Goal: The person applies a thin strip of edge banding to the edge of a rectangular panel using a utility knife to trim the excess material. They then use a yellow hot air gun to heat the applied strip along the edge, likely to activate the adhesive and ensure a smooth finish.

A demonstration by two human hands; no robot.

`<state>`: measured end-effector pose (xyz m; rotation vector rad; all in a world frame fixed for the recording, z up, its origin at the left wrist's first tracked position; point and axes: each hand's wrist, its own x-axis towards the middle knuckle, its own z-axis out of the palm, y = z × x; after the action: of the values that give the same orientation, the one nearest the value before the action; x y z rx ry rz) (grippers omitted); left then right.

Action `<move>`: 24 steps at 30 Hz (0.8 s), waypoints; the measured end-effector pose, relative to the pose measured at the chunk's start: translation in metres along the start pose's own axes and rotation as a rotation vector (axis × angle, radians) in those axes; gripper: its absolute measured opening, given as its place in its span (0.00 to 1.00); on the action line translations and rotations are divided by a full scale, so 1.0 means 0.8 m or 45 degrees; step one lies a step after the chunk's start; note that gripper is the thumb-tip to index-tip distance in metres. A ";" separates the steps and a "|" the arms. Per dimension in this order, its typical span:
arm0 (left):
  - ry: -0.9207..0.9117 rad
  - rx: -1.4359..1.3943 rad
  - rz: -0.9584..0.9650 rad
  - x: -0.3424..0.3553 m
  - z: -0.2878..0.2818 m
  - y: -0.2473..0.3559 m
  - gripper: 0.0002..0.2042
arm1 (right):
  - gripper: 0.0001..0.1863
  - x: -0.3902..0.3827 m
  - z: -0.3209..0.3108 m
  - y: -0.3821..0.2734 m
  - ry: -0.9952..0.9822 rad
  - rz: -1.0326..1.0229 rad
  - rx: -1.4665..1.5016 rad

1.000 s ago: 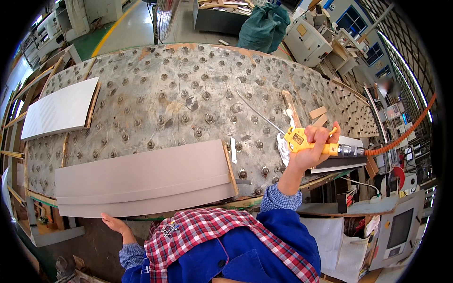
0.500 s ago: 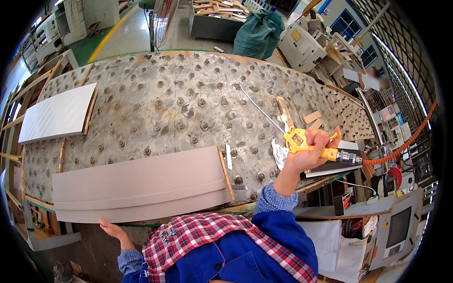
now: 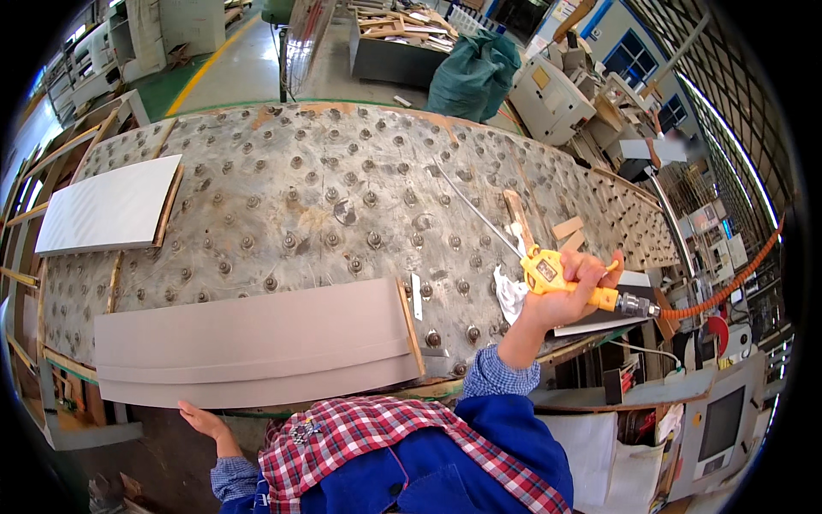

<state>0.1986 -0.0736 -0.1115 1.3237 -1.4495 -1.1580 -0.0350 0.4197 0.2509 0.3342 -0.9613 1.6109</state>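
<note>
My right hand [image 3: 572,289] is wrapped around a yellow air blow gun [image 3: 545,269], held above the right part of the table. Its long thin nozzle [image 3: 476,208] points away to the far left, over the metal tabletop. From the gun's rear fitting an orange coiled hose [image 3: 721,296] runs off to the right. At the near edge of a taupe panel [image 3: 248,338], my left hand [image 3: 202,419] has its fingers stretched out, fingertips at the rim. The panel lies flat at the table's front left, with a raised strip along its near side.
Ball rollers stud the metal table [image 3: 295,193]. On it lie a white panel [image 3: 110,206] at left, a thin white strip [image 3: 417,296], a crumpled white rag [image 3: 509,294] and small wood pieces [image 3: 567,228]. A dark panel [image 3: 612,315] sits beneath the gun. Another person [image 3: 655,152] stands far right.
The whole view has shifted slightly, with the table sitting a little lower in it. Both hands keep nearly the same places, the right still gripping the blow gun.
</note>
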 end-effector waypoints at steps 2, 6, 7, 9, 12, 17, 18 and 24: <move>-0.004 0.028 0.009 0.000 -0.002 0.001 0.29 | 0.21 0.000 0.002 -0.001 -0.012 0.003 -0.023; -0.026 0.043 0.030 0.000 -0.003 0.005 0.29 | 0.21 0.001 0.003 0.003 -0.041 0.003 -0.088; -0.031 0.006 0.017 -0.001 -0.003 0.006 0.29 | 0.21 0.000 0.003 0.004 -0.052 0.002 -0.053; -0.028 0.006 0.008 -0.002 -0.002 0.005 0.29 | 0.21 -0.001 0.002 0.005 -0.047 -0.008 -0.047; 0.009 0.030 0.015 -0.003 0.000 0.002 0.29 | 0.20 0.001 0.003 0.003 -0.010 0.011 0.035; -0.025 0.023 -0.014 0.001 -0.001 0.000 0.30 | 0.20 0.007 0.010 0.000 -0.017 -0.048 0.063; -0.034 0.025 -0.007 0.001 -0.002 -0.001 0.30 | 0.20 0.008 0.011 0.000 -0.029 -0.038 0.112; 0.044 0.103 0.033 -0.002 0.000 -0.005 0.28 | 0.21 0.009 0.013 -0.002 0.021 0.024 0.214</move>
<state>0.1998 -0.0724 -0.1154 1.3696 -1.4984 -1.0643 -0.0385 0.4169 0.2627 0.4273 -0.8205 1.7139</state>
